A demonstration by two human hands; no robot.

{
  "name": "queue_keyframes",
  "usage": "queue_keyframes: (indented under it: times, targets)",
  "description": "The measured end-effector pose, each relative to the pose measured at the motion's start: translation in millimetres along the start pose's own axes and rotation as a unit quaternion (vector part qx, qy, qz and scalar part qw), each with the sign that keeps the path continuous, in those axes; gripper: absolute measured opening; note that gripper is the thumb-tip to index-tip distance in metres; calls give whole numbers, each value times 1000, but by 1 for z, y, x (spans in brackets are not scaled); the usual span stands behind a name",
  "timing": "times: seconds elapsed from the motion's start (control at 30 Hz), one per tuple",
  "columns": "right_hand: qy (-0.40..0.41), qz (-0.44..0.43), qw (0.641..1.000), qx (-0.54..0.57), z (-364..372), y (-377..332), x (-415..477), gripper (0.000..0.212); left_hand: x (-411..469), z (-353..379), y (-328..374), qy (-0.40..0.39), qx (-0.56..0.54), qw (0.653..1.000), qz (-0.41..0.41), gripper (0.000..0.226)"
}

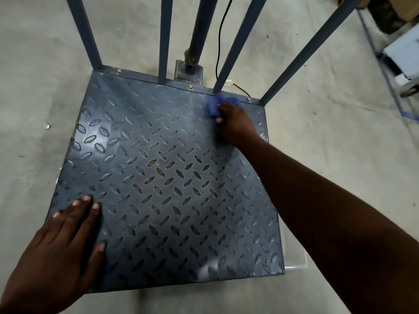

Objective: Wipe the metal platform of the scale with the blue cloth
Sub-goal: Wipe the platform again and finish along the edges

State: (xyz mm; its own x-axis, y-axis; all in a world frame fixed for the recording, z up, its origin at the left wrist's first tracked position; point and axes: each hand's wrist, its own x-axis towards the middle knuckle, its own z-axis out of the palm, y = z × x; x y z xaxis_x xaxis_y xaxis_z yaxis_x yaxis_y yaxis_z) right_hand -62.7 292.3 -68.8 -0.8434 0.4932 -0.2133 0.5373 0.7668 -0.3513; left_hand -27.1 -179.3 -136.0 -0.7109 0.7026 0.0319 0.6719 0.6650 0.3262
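head view: metal platform point(163, 168) is dark grey-blue tread plate with raised oval lugs, glossy toward its left edge, dull and brownish at its centre; blue cloth point(214, 107) lies bunched at the platform's far right corner, against a blue rail post point(235, 46); right hand point(235, 123) grips the cloth with curled fingers; left hand point(68, 241) rests flat, fingers spread, on the platform's near left corner.

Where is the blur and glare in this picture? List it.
Head view: motion blur smears the blue cloth and the right hand; glare patches sit on the platform at its left side and near edge; the railing bars splay outward from wide-angle distortion.
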Motion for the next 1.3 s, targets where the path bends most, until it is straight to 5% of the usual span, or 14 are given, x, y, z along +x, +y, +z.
queue_keyframes:
  times: [0.2, 0.3, 0.43, 0.6, 0.77, 1.03, 1.3]
  targets:
    - [-24, -107, 994, -12, 10, -23, -1, 44, -5, 17, -14, -5, -7, 1000, -1, 87]
    - [17, -38, 996, 83, -10, 19, -2, 40, -8, 28, -20, -2, -17, 1000, -16, 88]
    - [42, 84, 994, 52, -31, 85, -3, 33, -7, 30, -21, -5, -22, 999, -24, 88]
    - [69, 138, 985, 71, -27, 89, -5, 41, -8, 27, -15, 4, -30, 999, -18, 87]
    - [59, 150, 985, 56, -19, 87, -63, 46, -4, 16, -11, -1, -22, 1000, 5, 84]
    - [-34, 18, 997, -65, -9, 97, -184, 43, -3, 13, -9, -16, -14, 1000, 8, 83]
    - [-15, 92, 987, -133, -29, 88, -93, 38, -3, 19, -14, -21, -32, 999, 6, 86]
